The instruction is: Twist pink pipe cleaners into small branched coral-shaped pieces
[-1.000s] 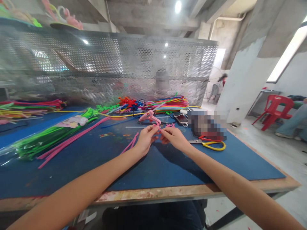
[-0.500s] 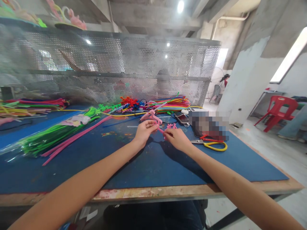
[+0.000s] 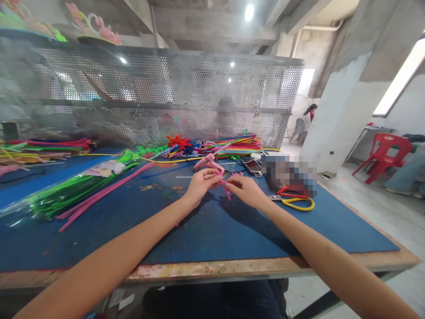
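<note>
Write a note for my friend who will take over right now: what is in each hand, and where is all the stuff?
Left hand: pinching the pink pipe cleaner at its top.
Right hand: pinching the same piece from the other side; a short tail hangs below.
Nearby: pink glue gun just behind the hands, scissors to the right, green stems and loose pink stems to the left, all on the blue mat.
Done: the piece is partly bent.
Left: how much more bending is needed cannot be told.
</note>
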`<action>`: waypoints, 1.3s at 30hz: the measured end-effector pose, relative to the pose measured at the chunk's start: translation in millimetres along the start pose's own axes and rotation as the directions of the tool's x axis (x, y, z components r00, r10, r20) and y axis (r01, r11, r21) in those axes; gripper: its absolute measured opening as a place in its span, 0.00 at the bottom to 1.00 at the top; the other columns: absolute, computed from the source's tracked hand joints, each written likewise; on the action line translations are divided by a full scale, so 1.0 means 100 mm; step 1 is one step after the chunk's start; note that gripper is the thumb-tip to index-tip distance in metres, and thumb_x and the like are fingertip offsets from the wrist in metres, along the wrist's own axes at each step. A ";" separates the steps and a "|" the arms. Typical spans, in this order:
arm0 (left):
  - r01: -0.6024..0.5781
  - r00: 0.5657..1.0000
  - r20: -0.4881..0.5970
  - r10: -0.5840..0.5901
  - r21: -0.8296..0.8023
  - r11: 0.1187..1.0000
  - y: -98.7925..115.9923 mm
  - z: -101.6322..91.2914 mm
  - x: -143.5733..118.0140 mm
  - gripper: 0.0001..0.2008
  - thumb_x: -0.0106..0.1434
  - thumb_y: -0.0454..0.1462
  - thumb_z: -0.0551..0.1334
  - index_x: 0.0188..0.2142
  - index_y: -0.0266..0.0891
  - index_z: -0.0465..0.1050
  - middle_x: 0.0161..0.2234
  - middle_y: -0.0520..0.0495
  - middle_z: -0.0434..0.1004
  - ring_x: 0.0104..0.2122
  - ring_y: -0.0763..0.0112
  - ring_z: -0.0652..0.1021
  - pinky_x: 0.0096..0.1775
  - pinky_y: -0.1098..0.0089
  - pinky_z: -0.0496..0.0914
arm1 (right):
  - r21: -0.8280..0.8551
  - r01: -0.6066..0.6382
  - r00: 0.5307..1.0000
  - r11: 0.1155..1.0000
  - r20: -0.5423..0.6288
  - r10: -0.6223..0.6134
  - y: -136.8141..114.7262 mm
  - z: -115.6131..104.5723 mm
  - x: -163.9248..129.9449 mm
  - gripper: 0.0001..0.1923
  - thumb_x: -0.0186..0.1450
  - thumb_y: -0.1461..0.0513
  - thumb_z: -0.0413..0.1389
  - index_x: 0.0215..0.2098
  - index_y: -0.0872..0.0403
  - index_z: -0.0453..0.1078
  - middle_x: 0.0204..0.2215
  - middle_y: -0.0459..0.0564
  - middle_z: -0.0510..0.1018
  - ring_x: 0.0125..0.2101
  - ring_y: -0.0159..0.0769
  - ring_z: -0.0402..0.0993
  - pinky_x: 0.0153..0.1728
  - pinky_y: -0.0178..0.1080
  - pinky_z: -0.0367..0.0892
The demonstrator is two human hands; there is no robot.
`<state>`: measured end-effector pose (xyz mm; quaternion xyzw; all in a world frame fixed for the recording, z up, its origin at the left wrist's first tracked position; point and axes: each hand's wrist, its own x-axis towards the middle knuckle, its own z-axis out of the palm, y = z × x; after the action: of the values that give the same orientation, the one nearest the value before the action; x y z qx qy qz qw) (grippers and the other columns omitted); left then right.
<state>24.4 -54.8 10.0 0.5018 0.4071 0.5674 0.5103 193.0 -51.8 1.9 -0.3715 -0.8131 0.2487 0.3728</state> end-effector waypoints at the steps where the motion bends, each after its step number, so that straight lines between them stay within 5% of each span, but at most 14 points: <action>1: 0.002 1.000 0.013 -0.002 -0.007 1.000 0.00 0.01 -0.01 0.18 0.40 0.37 0.71 0.31 0.35 0.70 0.24 0.51 0.76 0.23 0.75 0.74 0.31 0.72 0.69 | 0.130 -0.029 1.000 0.991 -0.001 0.029 -0.01 0.03 0.00 0.11 0.62 0.58 0.50 0.32 0.56 0.70 0.26 0.47 0.75 0.26 0.31 0.68 0.28 0.33 0.61; 4: -0.005 0.999 0.045 0.008 -0.051 0.999 0.01 0.04 -0.04 0.18 0.41 0.36 0.71 0.32 0.35 0.70 0.24 0.52 0.76 0.23 0.76 0.74 0.31 0.73 0.70 | 0.503 -0.219 0.975 0.836 0.095 0.199 -0.06 0.08 0.00 0.08 0.61 0.58 0.52 0.31 0.56 0.67 0.26 0.46 0.75 0.28 0.31 0.72 0.31 0.34 0.66; 7: -0.023 0.998 0.058 0.028 -0.084 0.996 0.02 0.06 -0.06 0.18 0.42 0.35 0.70 0.33 0.35 0.69 0.24 0.53 0.75 0.24 0.76 0.75 0.31 0.73 0.70 | 0.728 -0.447 0.891 0.520 0.309 0.333 -0.13 0.07 -0.03 0.07 0.61 0.60 0.53 0.32 0.57 0.67 0.26 0.47 0.75 0.27 0.30 0.74 0.31 0.36 0.70; 12: -0.040 0.997 0.067 0.048 -0.112 0.993 0.02 0.08 -0.08 0.18 0.43 0.36 0.70 0.34 0.36 0.67 0.24 0.53 0.74 0.23 0.76 0.74 0.30 0.72 0.71 | 0.780 -0.626 0.740 -0.002 0.595 0.315 -0.15 0.00 -0.06 0.08 0.65 0.64 0.48 0.34 0.61 0.67 0.21 0.45 0.73 0.16 0.20 0.65 0.19 0.25 0.64; 15: -0.029 0.996 0.080 0.035 -0.073 0.997 0.03 0.07 -0.09 0.19 0.45 0.38 0.69 0.36 0.36 0.66 0.26 0.52 0.74 0.24 0.76 0.74 0.28 0.74 0.69 | 0.751 -0.643 0.723 -0.151 0.660 0.205 -0.13 0.00 -0.05 0.09 0.66 0.66 0.46 0.31 0.61 0.66 0.16 0.42 0.67 0.12 0.18 0.56 0.13 0.22 0.55; 23: 0.068 0.940 0.340 -0.015 -0.145 0.987 -0.03 0.06 -0.08 0.19 0.47 0.37 0.69 0.37 0.37 0.66 0.29 0.54 0.71 0.28 0.76 0.74 0.32 0.74 0.68 | 0.787 -0.585 0.775 -0.198 0.614 0.148 -0.13 0.05 -0.05 0.11 0.64 0.67 0.44 0.26 0.61 0.63 0.13 0.39 0.60 0.11 0.17 0.49 0.11 0.22 0.48; 30: 0.068 0.977 0.211 -0.023 -0.206 0.976 -0.07 0.07 -0.06 0.17 0.43 0.35 0.71 0.32 0.35 0.67 0.25 0.55 0.72 0.25 0.79 0.73 0.34 0.74 0.68 | 0.833 -0.550 0.814 -0.063 0.552 0.180 -0.12 0.07 -0.05 0.07 0.62 0.67 0.49 0.28 0.62 0.66 0.12 0.39 0.60 0.11 0.18 0.48 0.12 0.23 0.47; 37: 0.097 0.967 0.252 -0.042 -0.210 0.973 -0.05 0.06 -0.07 0.15 0.43 0.35 0.71 0.29 0.35 0.68 0.24 0.55 0.72 0.24 0.78 0.73 0.32 0.73 0.68 | 0.818 -0.575 0.806 0.029 0.560 0.192 -0.14 0.06 -0.06 0.06 0.59 0.64 0.53 0.29 0.61 0.66 0.14 0.39 0.62 0.13 0.18 0.50 0.14 0.24 0.49; 39: 0.083 0.975 0.218 -0.038 -0.202 0.976 -0.03 0.05 -0.06 0.14 0.43 0.36 0.71 0.28 0.35 0.69 0.24 0.55 0.72 0.23 0.79 0.72 0.31 0.74 0.67 | 0.824 -0.548 0.827 0.143 0.508 0.243 -0.13 0.09 -0.06 0.06 0.59 0.62 0.53 0.30 0.59 0.65 0.16 0.39 0.63 0.14 0.19 0.52 0.16 0.25 0.51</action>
<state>29.4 -60.6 6.7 0.4902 0.3031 0.5344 0.6183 183.3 -65.3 2.9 -0.2380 -0.4058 0.8182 0.3304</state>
